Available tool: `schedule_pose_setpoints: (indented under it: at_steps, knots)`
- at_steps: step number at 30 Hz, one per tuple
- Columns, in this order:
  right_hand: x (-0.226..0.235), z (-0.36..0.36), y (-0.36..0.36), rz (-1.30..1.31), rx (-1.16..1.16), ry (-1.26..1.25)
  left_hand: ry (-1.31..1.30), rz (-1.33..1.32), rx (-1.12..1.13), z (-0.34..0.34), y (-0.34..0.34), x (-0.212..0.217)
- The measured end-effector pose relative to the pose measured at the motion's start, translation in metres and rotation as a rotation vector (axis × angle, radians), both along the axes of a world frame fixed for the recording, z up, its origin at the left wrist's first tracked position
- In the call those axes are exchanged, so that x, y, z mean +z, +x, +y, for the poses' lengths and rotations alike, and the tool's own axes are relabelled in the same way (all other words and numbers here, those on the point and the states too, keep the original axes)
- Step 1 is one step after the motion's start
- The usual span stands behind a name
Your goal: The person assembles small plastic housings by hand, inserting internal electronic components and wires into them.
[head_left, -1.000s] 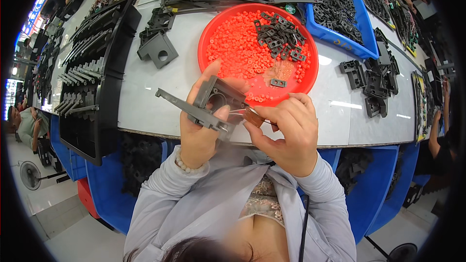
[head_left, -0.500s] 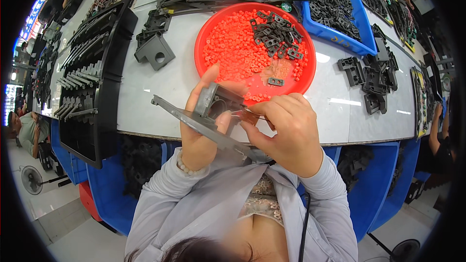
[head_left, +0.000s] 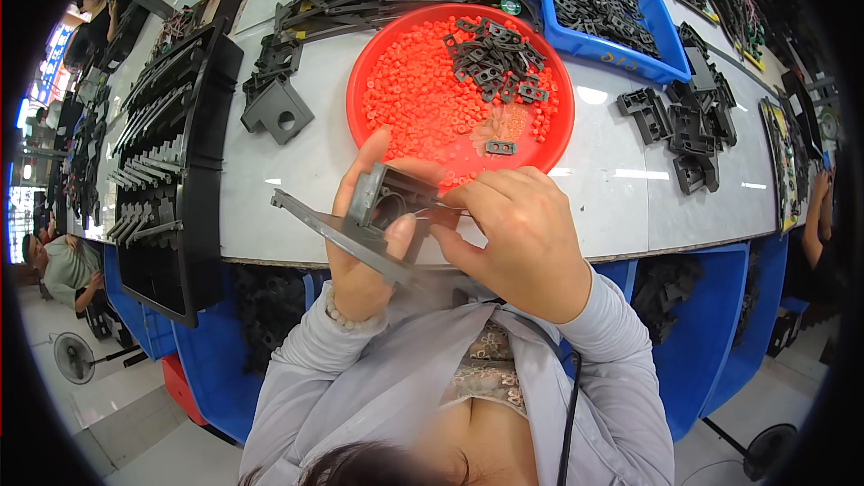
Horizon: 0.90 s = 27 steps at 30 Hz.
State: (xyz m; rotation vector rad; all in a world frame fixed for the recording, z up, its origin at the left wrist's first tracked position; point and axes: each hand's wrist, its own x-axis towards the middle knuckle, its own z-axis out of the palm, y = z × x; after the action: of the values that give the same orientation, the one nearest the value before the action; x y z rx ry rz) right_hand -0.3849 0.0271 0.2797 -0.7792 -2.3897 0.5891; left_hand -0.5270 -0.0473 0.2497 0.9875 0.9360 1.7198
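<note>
My left hand (head_left: 356, 283) is closed around a dark grey plastic housing (head_left: 364, 198) with a long flat arm sticking out to the left. Its thumb presses at the housing's open side, where a thin loop of wire shows. Thin wires (head_left: 453, 211) run from that opening to my right hand (head_left: 526, 238), whose thumb and forefinger pinch them. The ends inside the right fingers are hidden. Just beyond both hands stands a round red tray (head_left: 356, 99) of small orange-red ring-like pieces (head_left: 409, 81) and small black two-hole clips (head_left: 490, 58).
A black slotted rack (head_left: 202, 171) with rows of parts stands at the left. Square grey housings (head_left: 279, 115) lie beside it. A blue bin (head_left: 670, 67) of black parts is at far right, near loose black brackets (head_left: 693, 130). Blue bins (head_left: 711, 333) sit below the table edge.
The view has shifted slightly, so the tray and table sit a little further left. Both hands keep their grip, with the right fingers moved slightly at the wires.
</note>
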Motion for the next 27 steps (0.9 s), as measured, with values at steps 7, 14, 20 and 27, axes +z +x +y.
schedule_pose_setpoints:
  at_steps: [7, 14, 20, 27]
  knots:
    - [-0.004, 0.001, -0.001, 0.046, 0.025, 0.007, -0.017, 0.040, 0.041, 0.001, 0.003, 0.000]
    - [-0.014, 0.000, 0.000, 0.208, 0.036, -0.069, -0.110, -0.030, 0.102, 0.001, 0.003, 0.003]
    - [-0.016, -0.001, 0.003, 0.369, 0.023, -0.187, -0.120, 0.069, 0.175, -0.001, 0.005, 0.005]
    - [-0.023, -0.003, 0.004, 0.391, 0.017, -0.095, -0.114, 0.085, 0.153, -0.004, 0.007, 0.005]
